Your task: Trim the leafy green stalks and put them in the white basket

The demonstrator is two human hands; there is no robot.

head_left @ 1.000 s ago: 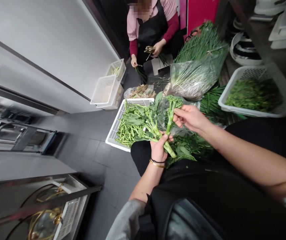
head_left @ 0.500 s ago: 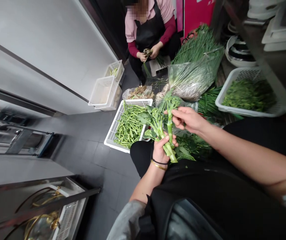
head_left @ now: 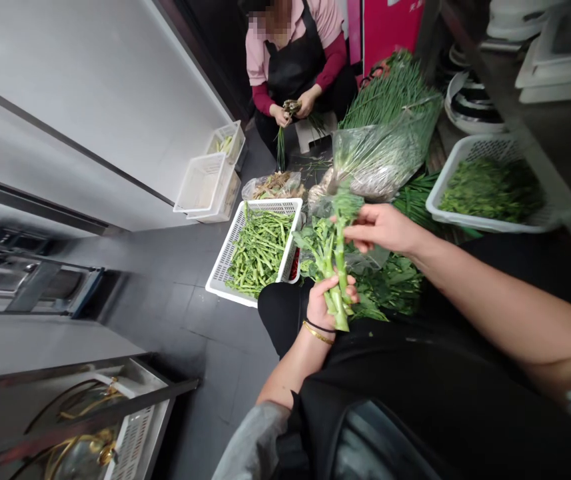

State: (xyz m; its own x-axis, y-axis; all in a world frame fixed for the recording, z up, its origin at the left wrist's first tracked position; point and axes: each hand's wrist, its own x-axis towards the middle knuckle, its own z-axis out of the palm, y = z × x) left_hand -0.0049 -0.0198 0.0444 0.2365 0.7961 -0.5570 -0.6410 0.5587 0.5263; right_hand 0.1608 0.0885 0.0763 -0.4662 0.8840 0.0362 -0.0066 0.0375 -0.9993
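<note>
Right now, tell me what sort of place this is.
Probably a restaurant kitchen's prep area: stainless cabinets, a white basket of trimmed greens, and a person in an apron trimming vegetables, while the left hand and right hand hold leafy stalks.

A bunch of thick pale-green vegetable stalks (head_left: 336, 280) with dark leafy, budded tops stands nearly upright just right of the frame's centre. The cut ends point down, pressed together, and poke out below the left hand (head_left: 321, 303), whose fingers close round the lower stems. The tops fan upward and to the left, with broad leaves drooping on the left side. The tallest stalk (head_left: 340, 243) rises almost straight, and its frilly green head is pinched by the fingertips of the right hand (head_left: 382, 228) above the bunch.
</note>
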